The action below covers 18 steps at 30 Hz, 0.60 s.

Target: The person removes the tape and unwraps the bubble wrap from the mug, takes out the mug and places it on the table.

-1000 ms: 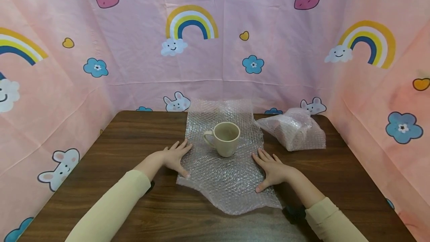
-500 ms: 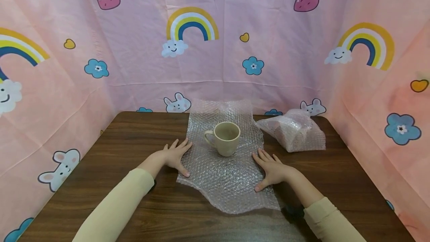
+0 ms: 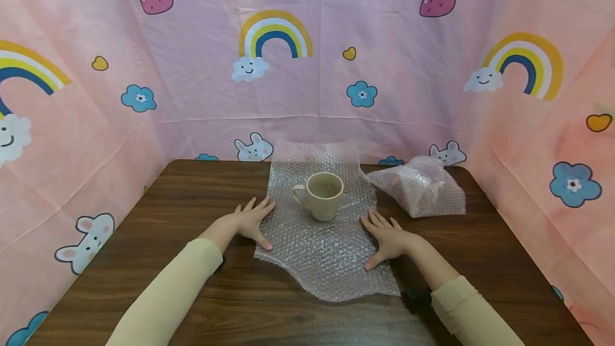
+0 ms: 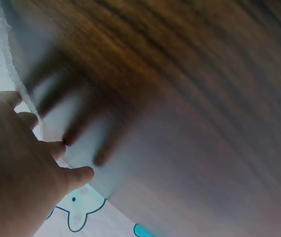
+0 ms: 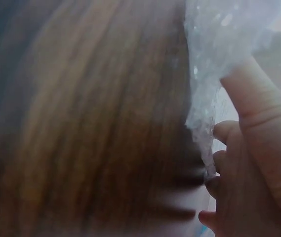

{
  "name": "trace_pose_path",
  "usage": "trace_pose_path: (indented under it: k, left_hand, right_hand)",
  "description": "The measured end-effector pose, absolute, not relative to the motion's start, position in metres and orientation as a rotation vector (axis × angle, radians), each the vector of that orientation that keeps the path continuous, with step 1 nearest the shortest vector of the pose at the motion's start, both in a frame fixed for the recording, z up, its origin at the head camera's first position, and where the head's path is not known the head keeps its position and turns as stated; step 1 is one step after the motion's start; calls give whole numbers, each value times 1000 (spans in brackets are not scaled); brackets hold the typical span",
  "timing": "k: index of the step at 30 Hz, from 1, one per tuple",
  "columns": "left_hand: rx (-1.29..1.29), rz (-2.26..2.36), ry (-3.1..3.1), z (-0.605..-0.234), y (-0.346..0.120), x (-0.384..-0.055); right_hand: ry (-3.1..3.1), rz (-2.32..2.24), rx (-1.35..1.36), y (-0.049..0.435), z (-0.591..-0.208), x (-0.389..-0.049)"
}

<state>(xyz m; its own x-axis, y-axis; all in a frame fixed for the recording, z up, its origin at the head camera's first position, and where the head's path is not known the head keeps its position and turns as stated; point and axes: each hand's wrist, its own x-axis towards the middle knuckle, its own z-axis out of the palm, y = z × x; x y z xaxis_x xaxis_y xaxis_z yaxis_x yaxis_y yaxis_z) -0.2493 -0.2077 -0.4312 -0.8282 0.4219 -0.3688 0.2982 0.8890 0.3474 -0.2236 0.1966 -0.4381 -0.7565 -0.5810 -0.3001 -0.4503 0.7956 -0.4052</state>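
Observation:
A cream mug stands upright on a sheet of bubble wrap, its handle pointing left. My left hand lies along the sheet's left edge with fingers spread and straight. On the opposite edge, my right hand rests with spread fingers, the thumb toward the near side. Both hands touch the wrap and grip nothing. The left wrist view shows the left fingers beside the wrap's edge. In the right wrist view, the right thumb lies against the bubble wrap.
A bundle of bubble wrap sits at the back right of the dark wooden table; what is inside it cannot be made out. Pink printed cloth hangs behind and along both sides. The sheet's far end rises against the back cloth.
The bubble wrap's near edge and the mug have shifted very slightly away from me. Both hands keep their places on the edges, the right one moving a touch farther forward.

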Motion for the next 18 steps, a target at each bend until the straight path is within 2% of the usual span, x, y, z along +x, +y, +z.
trace_pose_path:
  k: [18]
  left_hand:
    - [565,380,2621,-422,-203,-242]
  right_hand:
    - [2559,-424,-768,196,-438,-224]
